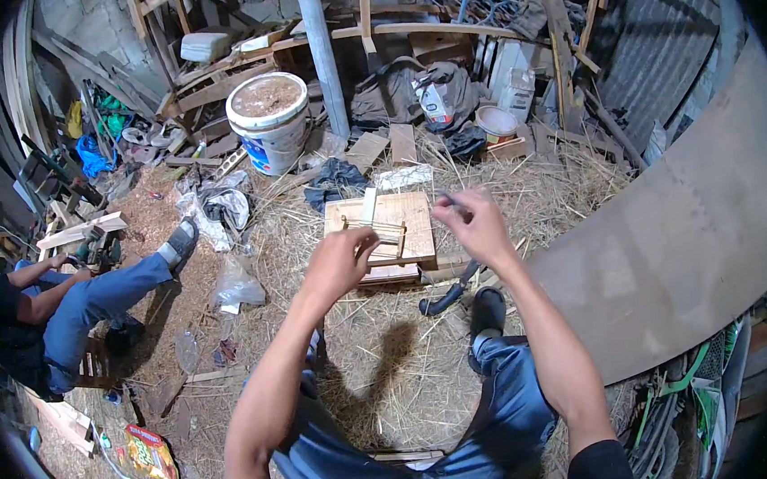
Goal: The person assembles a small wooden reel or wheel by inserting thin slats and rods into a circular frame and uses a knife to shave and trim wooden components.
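A small frame of thin, yellowish wooden sticks (pixel 390 227) lies just right of the left hand (pixel 349 253), on a pale, square-edged wooden board (pixel 420 219). The left hand's fingers curl down at the frame's near-left side; whether they grip it or merely rest there I cannot tell. The right hand (pixel 472 222), raised beside the board's right edge, pinches a small, dark, slender object (pixel 452 200) between thumb and fingertips. A flat, pale wooden strip (pixel 370 204) lies just beyond the left hand. If the left fingers press unevenly, the sticks could skew or snap, being so thin. A loosened pinch could drop the dark object into the loose, dry straw (pixel 399 328) below both hands, where it would be hard to find. Nearer the body than the right hand, a black, curved handle-like piece (pixel 449 299) could catch a foot.
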Demonstrator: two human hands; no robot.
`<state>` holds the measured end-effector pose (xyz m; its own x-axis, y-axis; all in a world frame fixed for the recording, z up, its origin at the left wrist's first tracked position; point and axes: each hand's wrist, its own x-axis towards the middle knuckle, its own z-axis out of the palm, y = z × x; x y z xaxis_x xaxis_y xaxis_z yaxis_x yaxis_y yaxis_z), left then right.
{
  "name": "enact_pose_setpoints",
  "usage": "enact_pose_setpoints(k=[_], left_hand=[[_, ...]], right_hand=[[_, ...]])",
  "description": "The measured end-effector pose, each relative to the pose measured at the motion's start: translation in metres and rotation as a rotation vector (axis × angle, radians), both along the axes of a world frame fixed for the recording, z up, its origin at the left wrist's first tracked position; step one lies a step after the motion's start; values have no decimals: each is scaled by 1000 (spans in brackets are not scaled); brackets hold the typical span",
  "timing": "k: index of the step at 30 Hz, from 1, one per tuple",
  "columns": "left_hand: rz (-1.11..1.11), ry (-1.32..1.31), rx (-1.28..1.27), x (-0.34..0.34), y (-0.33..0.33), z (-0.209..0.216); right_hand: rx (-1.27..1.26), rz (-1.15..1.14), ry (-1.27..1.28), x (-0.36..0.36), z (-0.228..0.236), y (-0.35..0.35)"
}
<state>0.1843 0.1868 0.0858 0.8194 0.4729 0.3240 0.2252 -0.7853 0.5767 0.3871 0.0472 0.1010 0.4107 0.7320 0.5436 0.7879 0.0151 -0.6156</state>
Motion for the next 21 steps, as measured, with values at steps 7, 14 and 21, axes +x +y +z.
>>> enact_pose_setpoints(k=[7,14,21], left_hand=[[-126,77,199,53,35,-3],[-9,-342,565,107,24,-61],[41,489,582,89,45,-223]], right_hand=[[-543,14,47,3,-23,9],[-567,-353,150,42,-45,0],[-636,-475,205,71,-74,-5]])
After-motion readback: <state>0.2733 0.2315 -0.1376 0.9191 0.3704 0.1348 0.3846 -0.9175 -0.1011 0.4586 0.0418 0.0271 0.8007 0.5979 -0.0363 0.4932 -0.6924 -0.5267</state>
